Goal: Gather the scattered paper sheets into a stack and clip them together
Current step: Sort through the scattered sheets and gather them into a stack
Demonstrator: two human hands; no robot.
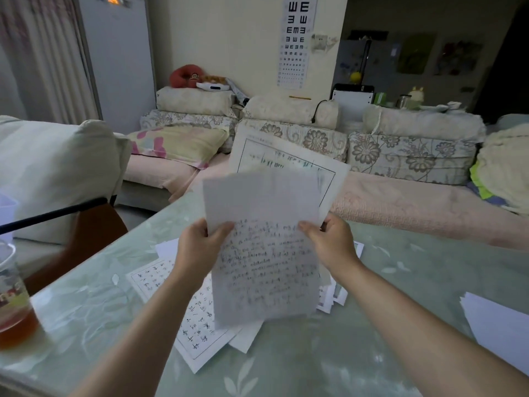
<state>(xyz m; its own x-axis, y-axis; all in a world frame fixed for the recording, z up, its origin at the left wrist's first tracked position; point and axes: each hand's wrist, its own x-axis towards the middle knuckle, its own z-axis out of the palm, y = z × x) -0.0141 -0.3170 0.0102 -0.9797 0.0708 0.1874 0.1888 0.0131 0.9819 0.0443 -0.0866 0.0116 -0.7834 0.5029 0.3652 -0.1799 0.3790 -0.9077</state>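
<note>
Sheets [197,325] lie on the table [315,356], cup [13,299] left, sofa [400,159] behind.

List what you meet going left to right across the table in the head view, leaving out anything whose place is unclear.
Order: cup of amber drink → left hand → held sheets → right hand → white paper stack. The loose sheets on the table spread under both hands, so they are left out.
</note>
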